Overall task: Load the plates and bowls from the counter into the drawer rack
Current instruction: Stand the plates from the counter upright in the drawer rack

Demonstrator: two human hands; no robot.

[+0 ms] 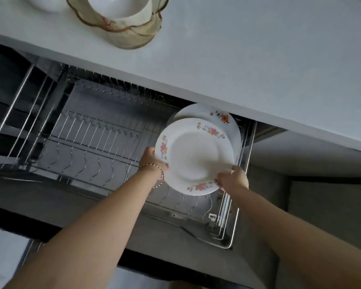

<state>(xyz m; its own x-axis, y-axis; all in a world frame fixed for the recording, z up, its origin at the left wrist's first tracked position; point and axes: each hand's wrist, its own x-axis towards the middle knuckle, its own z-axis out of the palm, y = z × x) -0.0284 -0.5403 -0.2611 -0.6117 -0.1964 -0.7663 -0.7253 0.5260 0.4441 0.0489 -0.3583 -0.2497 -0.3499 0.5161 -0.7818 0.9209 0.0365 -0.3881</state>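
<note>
A white plate with a flower rim (194,157) is held upright over the right end of the wire drawer rack (96,142). My left hand (152,159) grips its left edge and my right hand (232,178) grips its lower right edge. Behind it a second flowered plate (219,117) stands in the rack under the counter edge. On the white counter (258,69) a white bowl (121,7) sits inside a clear scalloped glass bowl (131,32).
The drawer's steel frame and rail (233,224) close off the right side. Another white dish (44,5) shows partly at the top left of the counter. The rack's wire slots run leftward from the plates.
</note>
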